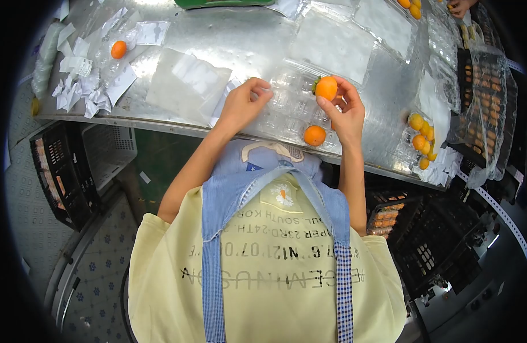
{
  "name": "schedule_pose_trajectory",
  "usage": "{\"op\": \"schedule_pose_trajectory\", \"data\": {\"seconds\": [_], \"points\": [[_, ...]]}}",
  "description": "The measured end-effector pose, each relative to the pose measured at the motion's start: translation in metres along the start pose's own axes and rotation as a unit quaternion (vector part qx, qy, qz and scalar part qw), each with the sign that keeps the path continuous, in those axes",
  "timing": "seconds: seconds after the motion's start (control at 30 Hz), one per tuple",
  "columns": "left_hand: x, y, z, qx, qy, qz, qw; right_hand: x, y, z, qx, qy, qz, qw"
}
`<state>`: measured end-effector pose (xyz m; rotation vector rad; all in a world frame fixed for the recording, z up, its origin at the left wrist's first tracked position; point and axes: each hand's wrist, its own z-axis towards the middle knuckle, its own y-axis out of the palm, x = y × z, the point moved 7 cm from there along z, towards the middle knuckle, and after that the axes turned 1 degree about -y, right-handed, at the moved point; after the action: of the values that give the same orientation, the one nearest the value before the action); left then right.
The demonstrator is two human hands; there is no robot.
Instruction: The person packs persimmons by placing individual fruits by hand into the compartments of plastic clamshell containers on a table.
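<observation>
The fingers of the right hand (348,111) close around an orange fruit (326,89) with a green leafy top, held over the two o'clock side of a clear plastic tray (283,108); our clock centres on that tray, twelve pointing away from the wearer. Whether the fruit touches the plastic, we cannot tell. At nine o'clock, the left hand (240,106) curls loosely, a gap between thumb and forefinger and nothing visible in its grasp. A second fruit (314,135) rests at five o'clock, apparently in a cup of the tray.

We judge the step in hand to be handling single fruit over the tray; the next move calls, in our view, for light pressure and care with the thin plastic.

Around them stretches a shiny metal table (383,108), with clear sheets (332,48) at one o'clock, crumpled paper (103,94) at nine, a lone fruit (119,50) between nine and ten and a yellow-orange cluster (421,140) between three and four. A co-worker's hand (460,8) shows at two. Beyond, we see a plastic-draped crate (484,108) at three and a dark crate (60,177) below the table's edge, between eight and nine.
</observation>
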<state>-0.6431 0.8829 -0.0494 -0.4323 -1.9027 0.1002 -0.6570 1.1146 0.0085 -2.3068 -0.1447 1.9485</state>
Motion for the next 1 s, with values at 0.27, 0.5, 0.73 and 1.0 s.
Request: {"op": "schedule_pose_trajectory", "data": {"seconds": [0.27,0.5,0.73,1.0], "points": [[-0.024,0.004,-0.002,-0.016,-0.043,0.098,0.994,-0.010,0.047,0.021,-0.040,-0.150,-0.243,0.958],[-0.026,0.007,0.000,-0.015,-0.045,0.091,0.995,-0.013,0.074,0.029,-0.060,-0.212,-0.421,0.880],[-0.024,0.007,0.000,-0.017,-0.049,0.085,0.995,-0.010,0.076,0.030,-0.054,-0.240,-0.415,0.876],[-0.023,0.007,0.001,-0.016,-0.046,0.086,0.995,-0.015,0.074,0.029,-0.043,-0.239,-0.402,0.883]]}}
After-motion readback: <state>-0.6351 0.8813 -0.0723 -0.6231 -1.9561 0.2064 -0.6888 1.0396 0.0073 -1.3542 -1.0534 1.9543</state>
